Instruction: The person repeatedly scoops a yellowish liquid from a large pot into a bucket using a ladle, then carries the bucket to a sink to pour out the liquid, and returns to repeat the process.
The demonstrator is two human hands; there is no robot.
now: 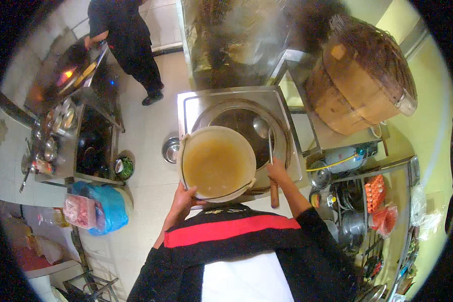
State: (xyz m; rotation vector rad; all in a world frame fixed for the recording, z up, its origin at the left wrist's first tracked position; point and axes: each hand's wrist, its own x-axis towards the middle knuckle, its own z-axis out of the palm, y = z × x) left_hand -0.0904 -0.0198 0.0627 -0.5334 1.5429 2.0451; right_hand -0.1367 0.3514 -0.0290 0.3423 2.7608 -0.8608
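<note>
A pale bucket of cloudy yellowish-brown liquid is at the front left edge of the steel stove top, overlapping the rim of a large round pot or wok with dark contents. My left hand grips the bucket's lower left rim, thumb uppermost. In my right hand is the handle of a metal ladle, its wooden end pointing back towards me. The ladle's bowl rests over the dark contents of the pot, right of the bucket. The bucket's underside is hidden.
A large wooden steamer barrel stands at the back right. Beyond the left counter a person works near a flame. On the floor are a metal bowl and a blue plastic bag. Right, a rack holds egg trays.
</note>
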